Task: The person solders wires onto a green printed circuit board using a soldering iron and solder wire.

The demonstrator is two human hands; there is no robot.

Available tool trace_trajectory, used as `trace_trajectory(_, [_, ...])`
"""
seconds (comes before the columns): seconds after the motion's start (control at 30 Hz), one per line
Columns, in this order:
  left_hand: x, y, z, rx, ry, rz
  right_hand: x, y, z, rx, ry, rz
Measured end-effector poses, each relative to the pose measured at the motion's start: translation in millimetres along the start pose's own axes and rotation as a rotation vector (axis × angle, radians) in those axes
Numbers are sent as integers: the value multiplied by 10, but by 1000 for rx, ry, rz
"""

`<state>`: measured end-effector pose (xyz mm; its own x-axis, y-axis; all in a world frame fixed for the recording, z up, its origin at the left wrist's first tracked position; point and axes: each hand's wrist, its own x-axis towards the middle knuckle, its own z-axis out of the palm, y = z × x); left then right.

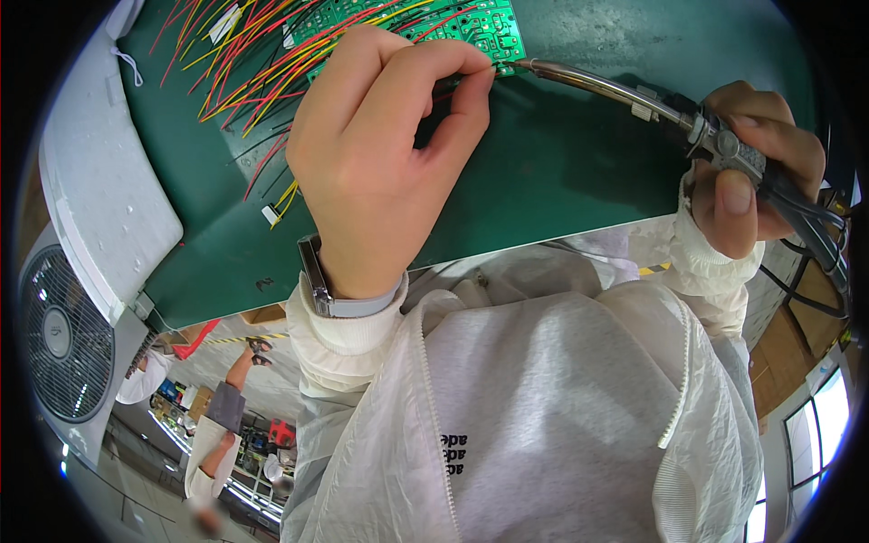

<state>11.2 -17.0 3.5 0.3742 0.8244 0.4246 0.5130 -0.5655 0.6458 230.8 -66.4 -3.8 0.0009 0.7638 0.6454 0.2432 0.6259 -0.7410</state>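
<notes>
A green circuit board [498, 32] lies at the far side of the green work mat, partly hidden behind my left hand [376, 149]. That hand is closed, with thumb and forefinger pinching a thin dark wire [498, 64] at the board's near right corner. My right hand [769, 167] grips a soldering iron [597, 86] with a metal tube along its shaft. The iron's tip points left and meets the wire end by my left fingertips; whether it touches the board I cannot tell. Many red, yellow and black wires [240, 77] fan out left of the board.
A small white connector [270, 214] with yellow wires lies left of my wrist. At the left edge stand a white panel [109, 172] and a round fan [62, 335]. Black cables [801, 294] trail from the iron at right. People are in the background at lower left.
</notes>
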Motion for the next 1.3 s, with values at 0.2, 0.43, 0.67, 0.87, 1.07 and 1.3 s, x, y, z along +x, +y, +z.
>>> trace_trajectory(0.2, [-2, -45, 11, -16, 2, 35, 22, 23, 1, 10, -12, -41])
trace_trajectory(0.43, [-4, -37, 18, -3, 6, 37, 31, 18, 1, 32, -14, -45])
trace_trajectory(0.67, [-29, -57, 9, 70, -2, 54, 20, 17, 22, 30, -14, -40])
trace_trajectory(0.87, [-34, -57, 18, 109, 6, 63, 42, 1, 29, 45, -39, -8])
trace_trajectory(1.07, [-14, -53, 45, 99, 23, 85, 49, -16, 16, 33, -14, 12])
trace_trajectory(1.3, [-39, -69, 34, 150, 53, 126, 41, 22, 29, 61, -14, -27])
